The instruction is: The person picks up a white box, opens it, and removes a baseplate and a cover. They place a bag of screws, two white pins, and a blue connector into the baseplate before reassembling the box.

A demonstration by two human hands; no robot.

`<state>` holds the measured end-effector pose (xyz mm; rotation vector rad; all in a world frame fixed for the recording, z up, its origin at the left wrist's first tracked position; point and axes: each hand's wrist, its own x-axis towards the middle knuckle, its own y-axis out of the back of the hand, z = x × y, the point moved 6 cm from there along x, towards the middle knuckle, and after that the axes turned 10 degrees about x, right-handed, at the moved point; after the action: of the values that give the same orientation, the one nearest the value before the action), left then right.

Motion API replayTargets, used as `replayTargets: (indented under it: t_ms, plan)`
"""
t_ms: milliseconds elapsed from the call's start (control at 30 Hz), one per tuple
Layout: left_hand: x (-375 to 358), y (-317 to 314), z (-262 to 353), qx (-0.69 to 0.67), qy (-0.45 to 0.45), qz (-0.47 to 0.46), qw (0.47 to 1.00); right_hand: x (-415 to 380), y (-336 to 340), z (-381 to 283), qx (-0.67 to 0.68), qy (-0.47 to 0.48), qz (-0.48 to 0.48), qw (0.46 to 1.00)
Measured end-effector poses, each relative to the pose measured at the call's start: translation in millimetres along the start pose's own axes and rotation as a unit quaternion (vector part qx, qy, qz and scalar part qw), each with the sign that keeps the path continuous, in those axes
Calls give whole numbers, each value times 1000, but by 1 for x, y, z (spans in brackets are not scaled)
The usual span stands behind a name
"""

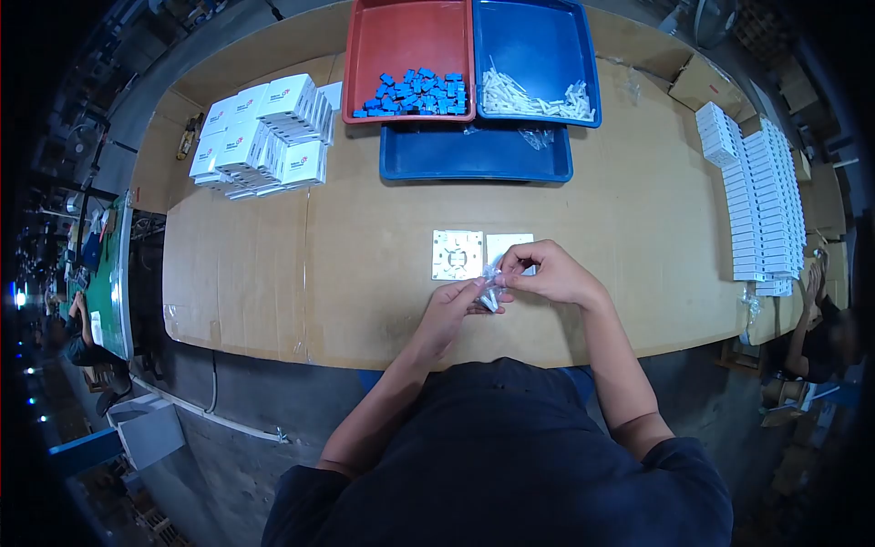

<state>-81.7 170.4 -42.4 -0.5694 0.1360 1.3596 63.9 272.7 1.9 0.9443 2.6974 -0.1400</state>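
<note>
Between my hands is a small clear plastic bag [491, 298] with whitish pieces inside, too small to make out. My left hand [445, 313] pinches the bag from the left, thumb on top. The fingertips of my right hand [554, 275] are closed on its upper right part. Just beyond my left hand, a square white plate [445, 246] with a round opening and several small holes lies flat on the table. Beside it lies a second white square piece [509, 242], partly covered by my right hand.
Cardboard covers the table [365, 273]. At the back stand a red tray [410, 36] of blue parts, a blue tray [533, 41] of white parts and a lower blue tray [474, 162]. White boxes [241, 146] are piled left; stacked white pieces [756, 201] stand right.
</note>
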Motion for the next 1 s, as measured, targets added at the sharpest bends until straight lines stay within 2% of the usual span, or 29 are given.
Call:
replayTargets:
  t_ms: [100, 200, 267, 333, 367, 433, 600, 667, 1000]
  plan:
    - [1, 2, 1, 15, -19, 7, 1000, 1, -6, -5, -6, 12, 4, 1000]
    - [2, 3, 4, 21, -48, 8, 999, 2, -13, -6, 54, 19, 22, 998]
    - [1, 1, 4, 21, -64, 8, 998, 3, -16, -6, 187, 55, 69, 978]
    - [-5, 12, 8, 104, -96, 190, 972, 5, -21, -7, 195, 62, 99, 974]
    - [-7, 9, 7, 104, -95, 191, 971, 5, -21, -7, 203, 69, 129, 968]
    - [-15, 7, 25, 5, -154, 223, 962, 6, -27, -1, 208, 72, 117, 969]
    - [-11, 18, 17, -14, -165, 223, 961, 4, -38, 1, 266, 76, 108, 955]
    - [-11, 20, 16, -8, -175, 232, 957, 6, -37, 12, 292, 46, 147, 944]
    - [-12, 23, 11, -30, -163, 250, 954, 5, -39, 20, 296, 43, 142, 944]
